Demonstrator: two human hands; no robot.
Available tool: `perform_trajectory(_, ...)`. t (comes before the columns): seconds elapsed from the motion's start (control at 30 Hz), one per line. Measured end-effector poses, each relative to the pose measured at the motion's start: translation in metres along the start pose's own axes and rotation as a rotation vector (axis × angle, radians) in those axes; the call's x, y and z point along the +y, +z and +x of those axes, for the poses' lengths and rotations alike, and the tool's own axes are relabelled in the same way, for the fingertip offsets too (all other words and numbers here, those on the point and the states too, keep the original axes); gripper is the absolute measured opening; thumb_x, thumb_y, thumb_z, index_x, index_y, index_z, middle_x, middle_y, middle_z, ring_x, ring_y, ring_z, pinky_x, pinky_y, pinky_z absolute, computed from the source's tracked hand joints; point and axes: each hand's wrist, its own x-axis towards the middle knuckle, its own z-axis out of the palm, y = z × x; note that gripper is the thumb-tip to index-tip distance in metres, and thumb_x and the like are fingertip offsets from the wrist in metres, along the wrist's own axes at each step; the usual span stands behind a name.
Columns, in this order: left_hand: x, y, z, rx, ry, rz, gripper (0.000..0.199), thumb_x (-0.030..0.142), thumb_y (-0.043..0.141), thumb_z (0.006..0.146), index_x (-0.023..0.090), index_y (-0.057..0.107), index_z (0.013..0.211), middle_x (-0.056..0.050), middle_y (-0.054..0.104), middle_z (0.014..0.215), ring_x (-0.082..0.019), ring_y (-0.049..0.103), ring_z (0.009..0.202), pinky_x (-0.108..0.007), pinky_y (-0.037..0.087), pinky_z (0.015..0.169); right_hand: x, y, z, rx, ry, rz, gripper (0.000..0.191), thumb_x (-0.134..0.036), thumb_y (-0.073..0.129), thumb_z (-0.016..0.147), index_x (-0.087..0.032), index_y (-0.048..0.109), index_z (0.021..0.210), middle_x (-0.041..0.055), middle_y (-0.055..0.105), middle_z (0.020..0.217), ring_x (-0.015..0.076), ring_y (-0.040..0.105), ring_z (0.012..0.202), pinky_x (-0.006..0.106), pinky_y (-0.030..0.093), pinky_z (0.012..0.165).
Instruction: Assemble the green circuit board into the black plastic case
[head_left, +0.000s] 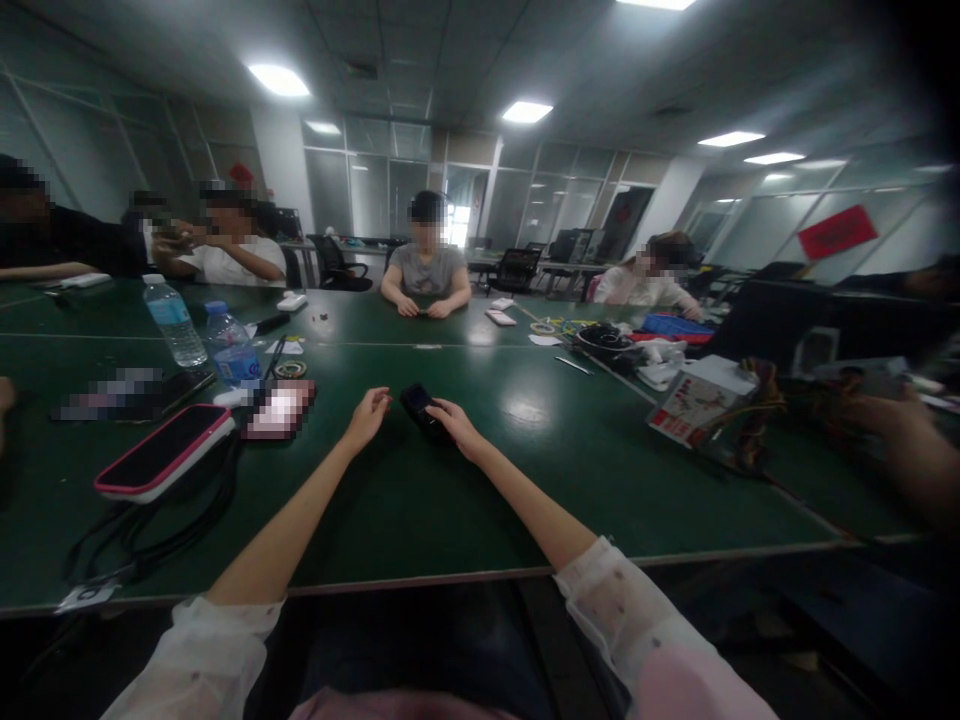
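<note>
Green table (450,510), black device (417,399) gripped in right hand (454,426), left hand (367,417) cupped near it

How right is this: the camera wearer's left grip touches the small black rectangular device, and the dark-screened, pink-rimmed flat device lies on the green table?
One thing is wrong: the head view shows the right grip touching the small black rectangular device, not the left grip. The dark-screened, pink-rimmed flat device does lie on the green table.
</note>
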Motion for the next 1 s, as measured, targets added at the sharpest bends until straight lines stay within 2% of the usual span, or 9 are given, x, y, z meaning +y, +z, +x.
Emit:
perform_trajectory(0.1, 0.004, -0.004, -0.002, -0.044, 0.061, 0.024, 0.056, 0.013, 0.059, 0.075, 0.02, 0.046, 0.129, -0.012, 0.054, 0.129, -0.025, 0.055, 0.113, -0.044, 0.042, 0.095, -0.003, 0.0, 0.0, -0.008, -0.038, -0.092, 0.043, -0.042, 0.065, 0.078, -0.02, 0.062, 0.115, 0.0062, 0.067, 0.109, 0.0212, 0.062, 0.098, 0.038, 0.045, 0.092)
perform_trajectory(0.17, 0.007, -0.005, -0.004, -0.105, 0.09, 0.026, 0.071, 0.007, 0.065, 0.066, 0.021, 0.045, 0.132, -0.011, 0.052, 0.134, -0.026, 0.053, 0.118, -0.045, 0.039, 0.098, -0.004, 0.003, 0.0, -0.031, -0.059, -0.145, 0.04, -0.041, 0.065, 0.078, -0.02, 0.065, 0.111, 0.006, 0.067, 0.106, 0.0212, 0.061, 0.096, 0.038, 0.044, 0.092)
perform_trajectory(0.23, 0.01, -0.006, -0.005, -0.183, 0.12, 0.02, 0.077, 0.006, 0.069, 0.061, 0.021, 0.046, 0.133, -0.011, 0.053, 0.134, -0.027, 0.051, 0.12, -0.045, 0.035, 0.102, -0.006, 0.006, -0.001, -0.053, -0.082, -0.195, 0.037, -0.04, 0.067, 0.076, -0.02, 0.067, 0.107, 0.0059, 0.068, 0.104, 0.0216, 0.061, 0.096, 0.038, 0.043, 0.092)
perform_trajectory(0.27, 0.012, -0.007, -0.006, -0.258, 0.152, 0.02, 0.077, 0.008, 0.07, 0.061, 0.02, 0.046, 0.133, -0.011, 0.054, 0.133, -0.027, 0.05, 0.122, -0.046, 0.034, 0.104, -0.006, 0.007, -0.001, -0.059, -0.095, -0.218, 0.036, -0.04, 0.068, 0.076, -0.02, 0.068, 0.106, 0.0058, 0.068, 0.104, 0.0219, 0.061, 0.096, 0.038, 0.042, 0.093)
perform_trajectory(0.37, 0.013, -0.01, -0.006, -0.345, 0.184, 0.051, 0.069, 0.018, 0.076, 0.061, 0.019, 0.054, 0.126, -0.011, 0.057, 0.129, -0.028, 0.051, 0.121, -0.045, 0.033, 0.105, -0.006, 0.006, 0.0, -0.06, -0.133, -0.27, 0.034, -0.041, 0.067, 0.076, -0.021, 0.069, 0.104, 0.0053, 0.067, 0.104, 0.022, 0.059, 0.097, 0.039, 0.041, 0.094)
perform_trajectory(0.53, 0.01, -0.011, -0.005, -0.285, 0.148, 0.172, 0.062, 0.035, 0.081, 0.06, 0.018, 0.059, 0.116, -0.01, 0.063, 0.115, -0.028, 0.058, 0.108, -0.045, 0.039, 0.098, -0.002, 0.001, 0.006, -0.009, -0.186, -0.312, 0.032, -0.046, 0.064, 0.078, -0.022, 0.068, 0.098, 0.0029, 0.066, 0.095, 0.0204, 0.058, 0.093, 0.039, 0.041, 0.094)
perform_trajectory(0.67, 0.007, -0.01, -0.004, -0.249, 0.141, 0.241, 0.058, 0.041, 0.081, 0.06, 0.018, 0.062, 0.11, -0.01, 0.065, 0.108, -0.028, 0.06, 0.103, -0.045, 0.041, 0.095, 0.001, -0.001, 0.008, 0.038, -0.216, -0.312, 0.037, -0.05, 0.058, 0.081, -0.022, 0.063, 0.105, 0.0044, 0.063, 0.102, 0.0202, 0.056, 0.099, 0.039, 0.04, 0.096)
perform_trajectory(0.83, 0.005, -0.011, -0.003, -0.203, 0.123, 0.212, 0.06, 0.042, 0.08, 0.06, 0.018, 0.06, 0.111, -0.01, 0.065, 0.107, -0.028, 0.06, 0.103, -0.045, 0.042, 0.095, 0.001, -0.007, 0.004, -0.024, -0.346, -0.44, 0.06, -0.042, 0.079, 0.062, -0.024, 0.059, 0.115, 0.0073, 0.058, 0.115, 0.0254, 0.051, 0.11, 0.045, 0.036, 0.101)
perform_trajectory(1.0, 0.001, -0.013, -0.001, -0.235, 0.138, 0.147, 0.068, 0.034, 0.084, 0.056, 0.016, 0.057, 0.115, -0.011, 0.064, 0.112, -0.029, 0.058, 0.108, -0.048, 0.038, 0.099, 0.002, -0.008, 0.002, -0.015, -0.389, -0.501, 0.052, -0.038, 0.077, 0.066, -0.024, 0.059, 0.114, 0.0074, 0.06, 0.112, 0.0261, 0.053, 0.106, 0.047, 0.037, 0.098)
